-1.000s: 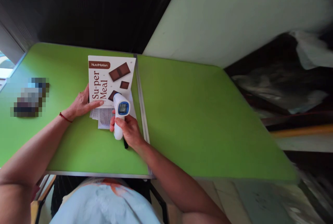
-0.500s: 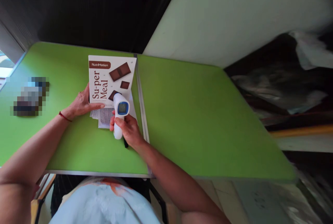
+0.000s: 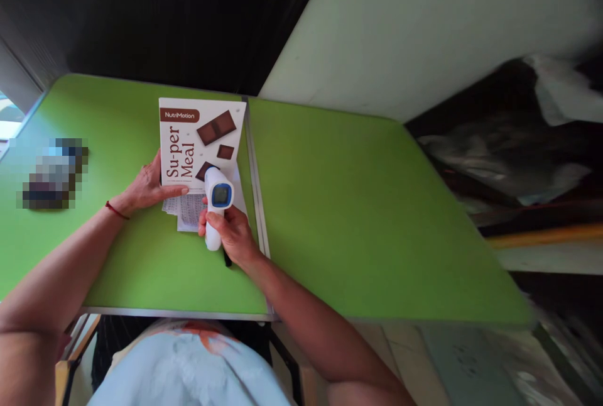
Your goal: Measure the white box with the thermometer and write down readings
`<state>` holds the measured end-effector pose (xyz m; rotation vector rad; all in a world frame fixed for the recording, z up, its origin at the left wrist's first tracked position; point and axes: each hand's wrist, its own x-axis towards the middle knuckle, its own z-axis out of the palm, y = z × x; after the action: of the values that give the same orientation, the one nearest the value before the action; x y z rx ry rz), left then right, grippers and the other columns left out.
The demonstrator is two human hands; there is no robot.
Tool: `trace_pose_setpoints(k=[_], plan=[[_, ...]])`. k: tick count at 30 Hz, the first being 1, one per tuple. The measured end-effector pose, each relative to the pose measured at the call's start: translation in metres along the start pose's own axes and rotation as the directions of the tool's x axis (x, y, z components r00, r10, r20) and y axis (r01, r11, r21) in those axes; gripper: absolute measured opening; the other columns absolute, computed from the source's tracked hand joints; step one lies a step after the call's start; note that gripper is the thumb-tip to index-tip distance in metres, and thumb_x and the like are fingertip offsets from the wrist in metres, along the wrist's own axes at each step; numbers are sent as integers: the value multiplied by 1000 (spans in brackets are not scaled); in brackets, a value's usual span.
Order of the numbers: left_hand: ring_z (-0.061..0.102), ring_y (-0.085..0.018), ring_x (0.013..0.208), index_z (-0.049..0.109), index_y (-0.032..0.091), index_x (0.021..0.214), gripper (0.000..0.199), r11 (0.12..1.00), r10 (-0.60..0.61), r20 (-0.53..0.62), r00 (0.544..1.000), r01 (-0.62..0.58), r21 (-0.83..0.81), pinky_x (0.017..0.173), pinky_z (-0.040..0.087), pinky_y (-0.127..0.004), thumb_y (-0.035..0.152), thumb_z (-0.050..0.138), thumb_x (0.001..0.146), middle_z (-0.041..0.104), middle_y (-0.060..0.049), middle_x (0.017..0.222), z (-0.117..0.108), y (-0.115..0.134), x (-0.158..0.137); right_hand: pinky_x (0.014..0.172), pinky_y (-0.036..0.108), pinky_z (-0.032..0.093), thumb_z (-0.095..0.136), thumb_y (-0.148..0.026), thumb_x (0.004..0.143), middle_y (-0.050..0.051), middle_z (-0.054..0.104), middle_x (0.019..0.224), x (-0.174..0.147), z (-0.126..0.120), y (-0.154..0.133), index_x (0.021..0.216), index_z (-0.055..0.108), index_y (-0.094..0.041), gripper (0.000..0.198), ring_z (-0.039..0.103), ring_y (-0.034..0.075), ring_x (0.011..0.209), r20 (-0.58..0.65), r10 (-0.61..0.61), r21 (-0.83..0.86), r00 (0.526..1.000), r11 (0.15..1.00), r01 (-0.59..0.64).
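A white box (image 3: 183,136) printed "NutriMotion Su-per Meal" with chocolate pictures is on the green table. My left hand (image 3: 149,185) grips its left side, the thumb along the near edge and the other fingers partly hidden. Wrapped round the handle of a white infrared thermometer (image 3: 213,230) is my right hand (image 3: 234,233). The thermometer's blue-rimmed screen faces me, and its far end overlaps the box's lower right corner. Printed papers (image 3: 189,212) stick out below the box. A dark, thin end of something (image 3: 227,259) shows under my right hand.
The green folding table (image 3: 367,217) has a seam running just right of the box. At the far left lies a blurred-out dark object (image 3: 55,173). A black panel (image 3: 155,16) and a pale wall (image 3: 400,35) border the far side. Shelves with plastic bags (image 3: 509,148) stand right.
Both hands, the box and the thermometer hold the same positions. The whole view has shifted very slightly.
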<state>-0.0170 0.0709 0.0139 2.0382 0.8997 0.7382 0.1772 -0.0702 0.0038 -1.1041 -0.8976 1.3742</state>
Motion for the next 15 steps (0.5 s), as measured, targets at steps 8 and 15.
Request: trace_pose_setpoints(k=[8,15], plan=[[70,-38,120,55,19,128,77,1000,-31,31,999,31,4,101,58,-54,71,79,75,71,-16,131,-1,2,0,54,29,47,81,-61,72,-2,68,61,0,0,0,77,65,-23,42,59,14,53,-4,7,6,1000,1000,-7],[71,-37,118,52,21,132,79,1000,-19,32,999,19,7,98,59,-53,71,78,76,71,-15,132,-2,1,0,55,30,47,80,-62,72,-2,67,62,0,-1,2,78,65,-23,42,59,14,55,-5,6,-8,1000,1000,-6]])
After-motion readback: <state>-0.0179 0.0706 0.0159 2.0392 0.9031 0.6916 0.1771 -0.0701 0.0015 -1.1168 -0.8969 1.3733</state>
